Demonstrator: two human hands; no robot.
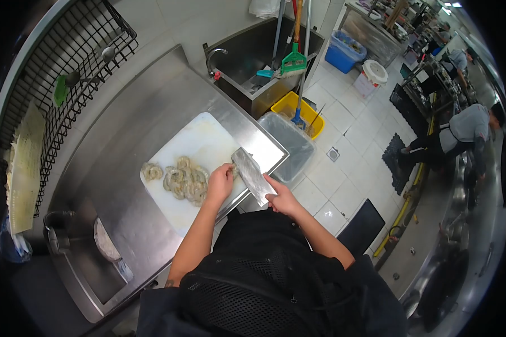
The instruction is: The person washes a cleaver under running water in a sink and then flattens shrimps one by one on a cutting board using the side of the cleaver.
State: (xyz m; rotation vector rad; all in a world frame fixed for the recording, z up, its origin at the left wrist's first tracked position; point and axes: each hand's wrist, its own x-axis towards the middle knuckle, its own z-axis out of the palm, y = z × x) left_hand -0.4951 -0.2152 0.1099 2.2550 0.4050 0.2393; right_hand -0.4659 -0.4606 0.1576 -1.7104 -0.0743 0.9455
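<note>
One steel worktop [123, 146] spreads widest, and beyond it, off to the right, at least two other people [464, 132] stand along a cooking line. One steel sink [264, 104] with one tap adjoins the worktop's far end. Next in size come three tubs on the floor: one clear [287, 146], one yellow [279, 104], one blue [340, 56]. One white cutting board [208, 135] lies on the worktop near its front edge. One broad-bladed cleaver [253, 174] slants across the board's right edge; whether its blade touches the board, I cannot tell. Of the person's two hands, the right hand [285, 197] is closed around the cleaver's near end, while the left hand [220, 181] is narrowed, fingertips together beside the blade, around what may be one shrimp, too small to be sure. The shrimp lie on the board in two groups: one large heap [185, 180] left of the left hand, too overlapped to count singly, and one small cluster [151, 171] apart at the board's left edge.
</note>
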